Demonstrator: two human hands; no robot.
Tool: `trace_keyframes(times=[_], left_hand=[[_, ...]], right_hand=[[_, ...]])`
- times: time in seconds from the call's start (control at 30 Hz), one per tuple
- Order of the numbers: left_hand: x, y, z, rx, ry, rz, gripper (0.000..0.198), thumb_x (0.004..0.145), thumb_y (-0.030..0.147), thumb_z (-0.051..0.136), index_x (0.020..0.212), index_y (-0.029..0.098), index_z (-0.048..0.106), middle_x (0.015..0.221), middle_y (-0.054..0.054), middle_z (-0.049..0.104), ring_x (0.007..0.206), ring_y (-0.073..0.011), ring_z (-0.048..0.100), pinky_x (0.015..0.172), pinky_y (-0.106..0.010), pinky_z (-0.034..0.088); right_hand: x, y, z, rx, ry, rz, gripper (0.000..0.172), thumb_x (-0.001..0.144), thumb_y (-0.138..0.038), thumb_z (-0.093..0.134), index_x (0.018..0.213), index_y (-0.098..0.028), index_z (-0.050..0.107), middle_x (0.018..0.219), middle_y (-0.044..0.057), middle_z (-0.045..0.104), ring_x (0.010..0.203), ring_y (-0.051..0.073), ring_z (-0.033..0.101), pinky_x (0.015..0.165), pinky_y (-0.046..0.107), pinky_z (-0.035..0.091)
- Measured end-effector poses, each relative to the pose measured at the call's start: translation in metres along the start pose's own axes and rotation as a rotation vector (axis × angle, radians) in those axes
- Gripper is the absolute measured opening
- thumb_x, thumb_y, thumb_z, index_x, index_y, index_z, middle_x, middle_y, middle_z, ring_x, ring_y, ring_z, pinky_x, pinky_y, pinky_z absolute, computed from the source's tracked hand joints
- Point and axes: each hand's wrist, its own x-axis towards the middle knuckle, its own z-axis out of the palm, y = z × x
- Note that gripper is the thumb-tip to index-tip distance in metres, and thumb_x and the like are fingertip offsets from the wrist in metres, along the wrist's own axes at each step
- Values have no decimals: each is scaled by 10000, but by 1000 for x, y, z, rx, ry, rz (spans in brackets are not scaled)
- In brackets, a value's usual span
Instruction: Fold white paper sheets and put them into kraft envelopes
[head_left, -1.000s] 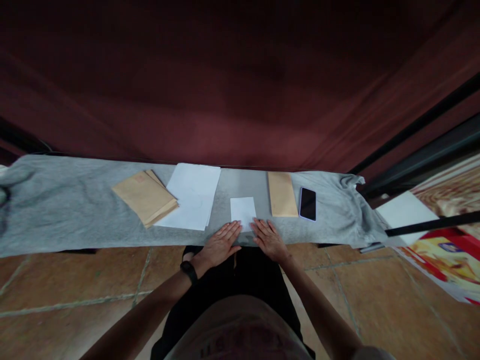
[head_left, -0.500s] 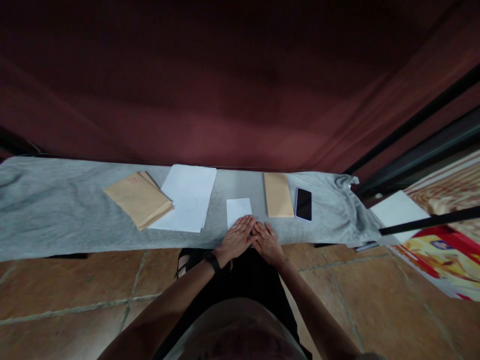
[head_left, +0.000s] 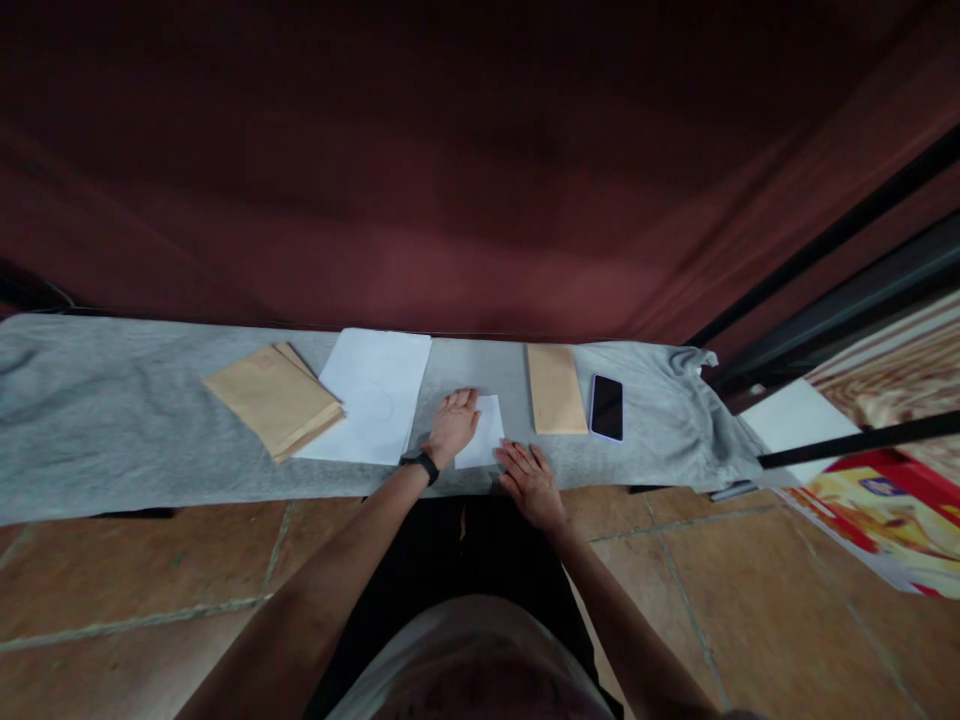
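A small folded white paper [head_left: 486,437] lies on the grey cloth [head_left: 135,420] in front of me. My left hand [head_left: 452,425] rests flat on the paper's left part, fingers stretched out toward the far side. My right hand [head_left: 529,478] lies flat at the paper's near right corner, fingers apart. Neither hand grips anything. A black band sits on my left wrist.
A stack of brown envelopes [head_left: 274,398] and white sheets [head_left: 375,393] lie to the left. One brown envelope [head_left: 556,388] and a dark phone [head_left: 606,407] lie to the right. Behind hangs a dark red curtain [head_left: 480,170]. Tiled floor [head_left: 150,590] runs below the cloth's edge.
My left hand has slid forward along the folded paper, away from my right hand. My right hand stays near the paper's near edge.
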Motion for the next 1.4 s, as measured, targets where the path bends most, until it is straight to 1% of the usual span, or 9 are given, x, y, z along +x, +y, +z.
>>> trace_keyframes(times=[0.17, 0.37, 0.6, 0.87, 0.93, 1.03, 1.1, 1.2, 1.4], left_hand=[[22, -1, -13, -18, -46, -85, 278, 873, 269, 622, 1124, 158, 672, 1207, -157, 661, 1196, -331, 570, 1045, -477, 434], [21, -12, -17, -137, -104, -184, 116, 827, 225, 692, 935, 185, 699, 1067, -108, 718, 1073, -262, 647, 971, -364, 485], [-8, -24, -11, -274, -1, -440, 204, 926, 190, 478, 999, 144, 663, 875, -106, 730, 848, -237, 701, 772, -341, 532], [-42, -7, 2, -366, 185, -565, 285, 864, 93, 458, 1102, 134, 608, 889, -81, 711, 840, -218, 712, 780, -329, 556], [-50, 2, 1, -345, 245, -529, 369, 881, 91, 435, 1224, 121, 570, 1019, -124, 715, 954, -241, 710, 862, -370, 557], [-58, 17, 4, -251, 336, -339, 448, 943, 142, 392, 1377, 105, 497, 1340, -193, 615, 1276, -272, 584, 1072, -439, 472], [-58, 28, 11, -211, 281, -172, 460, 994, 236, 372, 1423, 108, 475, 1476, -185, 527, 1406, -266, 468, 1156, -446, 403], [-53, 38, 23, -172, 103, -27, 521, 1036, 370, 312, 1468, 114, 450, 1527, -160, 495, 1463, -251, 399, 1197, -457, 357], [-46, 33, 29, -29, 5, -11, 646, 1035, 476, 270, 1531, 74, 372, 1608, -158, 367, 1523, -246, 274, 1254, -435, 243]], right_hand=[[3, 0, 5, 45, 72, 74, 448, 1068, -315, 363, 1493, -220, 469, 1516, 70, 525, 1409, 230, 474, 1209, 477, 301], [5, 4, 13, 57, 116, 107, 442, 1043, -286, 388, 1463, -217, 507, 1482, 88, 560, 1382, 232, 504, 1194, 486, 341], [24, -4, 16, 132, 236, 186, 480, 1037, -300, 378, 1477, -145, 490, 1509, 153, 514, 1413, 261, 466, 1171, 479, 406], [46, -46, 33, -24, 118, 208, 504, 1055, -311, 405, 1511, -98, 432, 1588, 169, 400, 1475, 273, 368, 1212, 486, 311], [43, -47, 37, -71, 128, 235, 508, 1058, -328, 408, 1516, -109, 428, 1586, 171, 400, 1476, 278, 366, 1214, 502, 290], [41, -46, 38, -110, 122, 258, 508, 1062, -329, 393, 1524, -121, 419, 1593, 163, 389, 1483, 278, 355, 1218, 503, 266], [43, -45, 37, -124, 89, 269, 498, 1051, -280, 395, 1526, -130, 421, 1597, 157, 383, 1482, 283, 353, 1223, 511, 239], [49, -43, 35, -141, 33, 255, 546, 1009, -193, 421, 1549, -126, 379, 1611, 154, 358, 1488, 279, 338, 1240, 501, 193], [54, -38, 40, -164, 33, 258, 594, 979, -152, 423, 1565, -107, 335, 1617, 156, 350, 1511, 289, 284, 1242, 513, 170]])
